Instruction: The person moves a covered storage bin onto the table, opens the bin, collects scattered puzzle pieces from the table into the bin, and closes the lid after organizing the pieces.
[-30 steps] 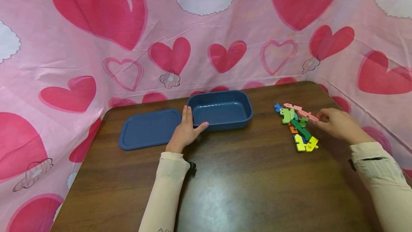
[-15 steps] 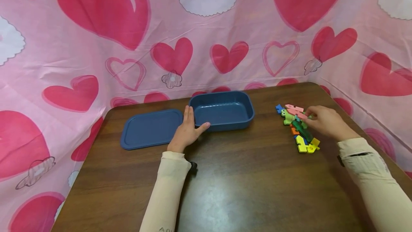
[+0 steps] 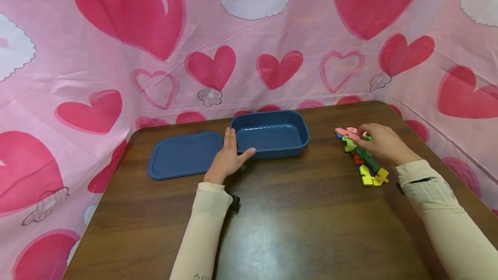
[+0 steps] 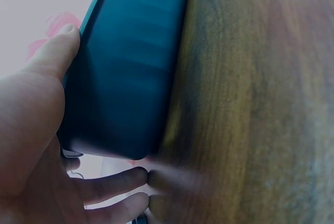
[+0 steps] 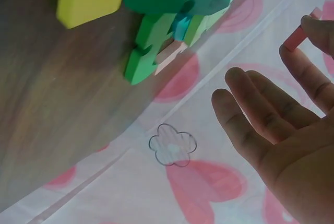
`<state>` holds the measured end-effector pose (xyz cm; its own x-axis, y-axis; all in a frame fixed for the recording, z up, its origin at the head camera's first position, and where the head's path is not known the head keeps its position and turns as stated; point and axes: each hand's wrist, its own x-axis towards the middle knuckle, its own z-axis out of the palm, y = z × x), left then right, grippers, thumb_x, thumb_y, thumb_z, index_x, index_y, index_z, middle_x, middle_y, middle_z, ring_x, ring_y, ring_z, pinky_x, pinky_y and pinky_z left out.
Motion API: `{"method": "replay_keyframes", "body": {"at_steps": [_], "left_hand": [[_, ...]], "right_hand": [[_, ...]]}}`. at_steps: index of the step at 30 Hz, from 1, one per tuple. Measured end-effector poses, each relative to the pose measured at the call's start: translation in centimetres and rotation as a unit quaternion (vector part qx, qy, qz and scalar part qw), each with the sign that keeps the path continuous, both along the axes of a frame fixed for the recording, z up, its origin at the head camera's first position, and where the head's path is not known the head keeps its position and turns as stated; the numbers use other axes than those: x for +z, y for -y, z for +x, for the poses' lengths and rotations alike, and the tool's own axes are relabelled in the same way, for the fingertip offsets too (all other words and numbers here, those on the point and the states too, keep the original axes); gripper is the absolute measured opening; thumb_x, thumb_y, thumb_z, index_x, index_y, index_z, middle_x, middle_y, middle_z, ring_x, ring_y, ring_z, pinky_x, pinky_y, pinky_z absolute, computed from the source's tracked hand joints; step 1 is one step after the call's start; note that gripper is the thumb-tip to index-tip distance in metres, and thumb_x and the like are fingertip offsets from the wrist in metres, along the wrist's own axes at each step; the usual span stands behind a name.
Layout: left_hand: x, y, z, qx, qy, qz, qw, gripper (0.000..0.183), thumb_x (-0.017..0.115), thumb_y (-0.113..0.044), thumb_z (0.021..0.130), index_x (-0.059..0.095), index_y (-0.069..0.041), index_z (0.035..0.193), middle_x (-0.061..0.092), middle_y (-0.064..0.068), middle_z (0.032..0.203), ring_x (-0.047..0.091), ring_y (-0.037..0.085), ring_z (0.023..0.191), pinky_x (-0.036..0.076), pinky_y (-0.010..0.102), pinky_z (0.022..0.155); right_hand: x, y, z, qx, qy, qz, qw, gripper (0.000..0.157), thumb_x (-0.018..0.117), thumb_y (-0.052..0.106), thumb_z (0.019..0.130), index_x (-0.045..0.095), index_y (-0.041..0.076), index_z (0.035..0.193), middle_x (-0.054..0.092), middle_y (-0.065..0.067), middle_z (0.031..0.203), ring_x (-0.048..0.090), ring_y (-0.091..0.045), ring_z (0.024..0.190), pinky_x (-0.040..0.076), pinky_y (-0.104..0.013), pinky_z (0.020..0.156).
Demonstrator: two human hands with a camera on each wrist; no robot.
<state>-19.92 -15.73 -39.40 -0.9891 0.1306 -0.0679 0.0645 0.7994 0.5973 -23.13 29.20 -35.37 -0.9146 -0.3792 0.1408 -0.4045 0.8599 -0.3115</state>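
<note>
My left hand [image 3: 225,161] rests at the near left corner of a dark blue rectangular container [image 3: 272,154], its fingers straight along the end and the thumb at the front rim. In the left wrist view the thumb touches the rim of the container's wall [image 4: 125,62]. Over the far right of the table, my right hand [image 3: 383,142] pinches a pink wooden puzzle piece [image 3: 344,133] between thumb and index finger; its other fingers are extended. Below it lies a pile with a light green crocodile-face piece [image 3: 348,144], a dark green piece [image 3: 367,160] and yellow pieces [image 3: 366,176].
A flat blue lid [image 3: 186,154] lies left of the container, close to the left hand. The brown wooden table [image 3: 295,215] meets a pink heart-printed cloth [image 3: 241,72] at its back and right edges. An orange-red piece [image 3: 356,158] shows in the pile.
My right hand has moved left over the pile, carrying the pink puzzle piece with it. The left hand stays at the container's corner while the head view shifts slightly.
</note>
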Motion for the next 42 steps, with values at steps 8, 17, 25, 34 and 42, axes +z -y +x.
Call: {"method": "replay_keyframes", "body": {"at_steps": [8,17,25,34,42], "left_hand": [[0.0,0.0,0.0,-0.001,-0.001,-0.003,1.0000,0.106,0.050,-0.070,0.095,-0.003,-0.008,0.163,-0.010,0.007,0.169,0.041,0.041,0.139,0.039,0.055,0.108],[-0.1,0.1,-0.1,-0.002,-0.002,-0.007,1.0000,0.107,0.050,-0.071,0.094,-0.003,-0.008,0.162,-0.010,0.008,0.169,0.044,0.041,0.137,0.041,0.055,0.106],[-0.2,0.2,-0.3,-0.002,-0.006,-0.004,1.0000,0.108,0.052,-0.071,0.094,-0.003,-0.008,0.163,-0.010,0.008,0.169,0.042,0.040,0.138,0.040,0.055,0.106],[-0.2,0.2,-0.4,-0.004,-0.006,-0.005,1.0000,0.107,0.052,-0.070,0.094,-0.002,-0.007,0.163,-0.011,0.007,0.169,0.042,0.041,0.138,0.040,0.056,0.106],[0.0,0.1,-0.3,-0.003,-0.005,-0.009,0.9999,0.107,0.052,-0.069,0.094,-0.003,-0.007,0.163,-0.010,0.008,0.169,0.043,0.040,0.138,0.041,0.056,0.106]], "right_hand": [[0.2,1.8,-0.4,0.011,-0.003,-0.007,1.000,0.020,0.075,0.014,0.089,0.067,-0.001,0.100,0.065,-0.014,0.089,0.056,-0.031,0.078,0.046,-0.048,0.070],[0.5,3.7,-0.8,0.030,0.002,-0.005,1.000,0.019,0.073,0.014,0.091,0.067,0.000,0.101,0.068,-0.018,0.099,0.058,-0.031,0.081,0.049,-0.054,0.076],[0.8,5.3,-1.0,0.043,-0.003,-0.015,0.999,0.017,0.073,0.015,0.091,0.068,0.003,0.101,0.067,-0.014,0.097,0.058,-0.030,0.081,0.049,-0.051,0.077],[1.0,7.7,-0.9,0.066,-0.007,-0.018,0.998,0.011,0.074,0.012,0.089,0.068,0.007,0.097,0.065,-0.014,0.099,0.055,-0.030,0.082,0.043,-0.046,0.072],[0.9,10.7,-0.7,0.119,-0.005,-0.024,0.993,0.014,0.076,0.009,0.088,0.070,0.005,0.100,0.065,-0.017,0.111,0.062,-0.034,0.100,0.050,-0.054,0.088]]}}
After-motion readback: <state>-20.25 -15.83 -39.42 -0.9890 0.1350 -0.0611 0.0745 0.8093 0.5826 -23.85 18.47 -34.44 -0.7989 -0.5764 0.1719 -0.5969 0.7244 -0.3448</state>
